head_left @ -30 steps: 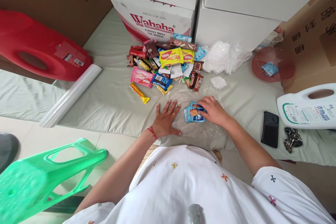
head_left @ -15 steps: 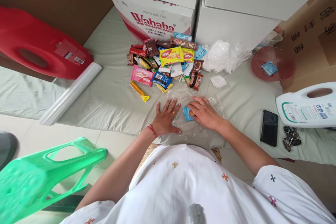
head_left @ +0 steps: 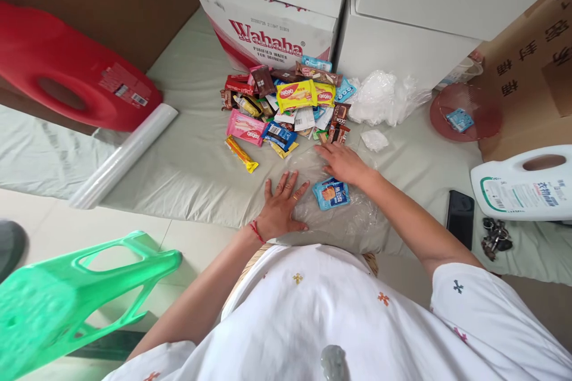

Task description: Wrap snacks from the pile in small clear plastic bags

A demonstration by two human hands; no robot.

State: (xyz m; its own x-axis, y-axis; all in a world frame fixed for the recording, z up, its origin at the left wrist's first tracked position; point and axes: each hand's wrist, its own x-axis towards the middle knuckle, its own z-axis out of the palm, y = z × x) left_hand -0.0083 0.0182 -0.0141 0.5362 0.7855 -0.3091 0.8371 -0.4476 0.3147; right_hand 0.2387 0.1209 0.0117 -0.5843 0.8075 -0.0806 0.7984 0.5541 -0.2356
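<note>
My left hand (head_left: 282, 206) lies flat with fingers spread on a sheet of clear plastic film (head_left: 346, 220) spread over the pale cloth. A blue snack packet (head_left: 331, 194) rests on that film just right of it. My right hand (head_left: 342, 161) reaches forward past the packet, fingers stretched out and empty, near the brown cocoa packets at the edge of the pile of wrapped snacks (head_left: 286, 107). The pile holds pink, yellow, blue and brown wrappers.
A Wahaha carton (head_left: 268, 33) and white boxes stand behind the pile. A roll of film (head_left: 125, 155) and a red jug (head_left: 67, 80) lie left, a green stool (head_left: 75, 294) near left. Crumpled plastic (head_left: 384, 95), a red lid (head_left: 465, 110), a white jug (head_left: 522, 184), a phone (head_left: 456, 217) and keys (head_left: 494, 235) lie right.
My right hand has let go of the blue packet on the film and moved forward toward the snack pile. My left hand has stayed flat on the film.
</note>
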